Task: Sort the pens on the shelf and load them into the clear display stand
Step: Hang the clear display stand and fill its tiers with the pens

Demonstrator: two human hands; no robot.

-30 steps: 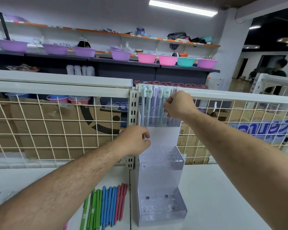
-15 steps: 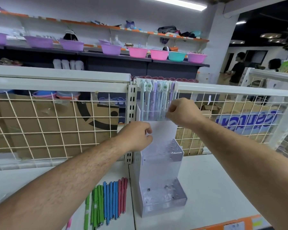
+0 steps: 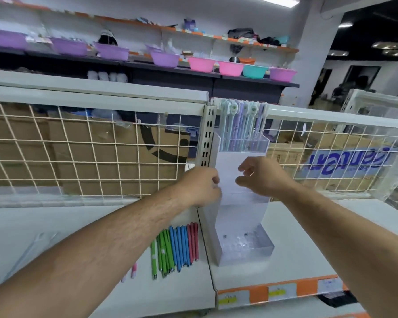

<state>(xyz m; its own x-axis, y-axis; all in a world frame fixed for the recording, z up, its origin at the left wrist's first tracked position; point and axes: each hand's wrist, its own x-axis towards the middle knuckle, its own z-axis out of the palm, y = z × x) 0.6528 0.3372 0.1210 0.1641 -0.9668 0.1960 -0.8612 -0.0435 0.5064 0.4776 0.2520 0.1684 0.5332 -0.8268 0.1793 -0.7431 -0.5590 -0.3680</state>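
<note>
Nearest, the price strip [image 3: 278, 292]: orange and white labels run along the front lip of the white shelf [image 3: 308, 237].
Loose pens [image 3: 175, 246]: green, blue and red ones lie side by side on the shelf, just left of the stand; a pink pen [image 3: 133, 269] lies apart, further left.
Clear display stand [image 3: 244, 214]: stands upright on the shelf, its back against the wire grid. It has stepped tiers, and the bottom tier [image 3: 246, 249] shows holes but no pens.
Left hand [image 3: 201, 187]: fingers curled, grasping the stand's left side wall at mid height.
Right hand [image 3: 262, 177]: released, with fingers loosely bent and thumb apart. It holds nothing and sits in front of the stand's middle tier, which it hides.
Pastel pens [image 3: 244, 125]: upright in the stand's top tier, with mint and lilac barrels and rounded caps.
Wire grid [image 3: 78, 152]: white mesh behind the shelf, with cardboard boxes [image 3: 101, 157] behind it.
Bowls [image 3: 205, 64]: purple, pink and teal, in a row on a dark shelf by the far wall.
</note>
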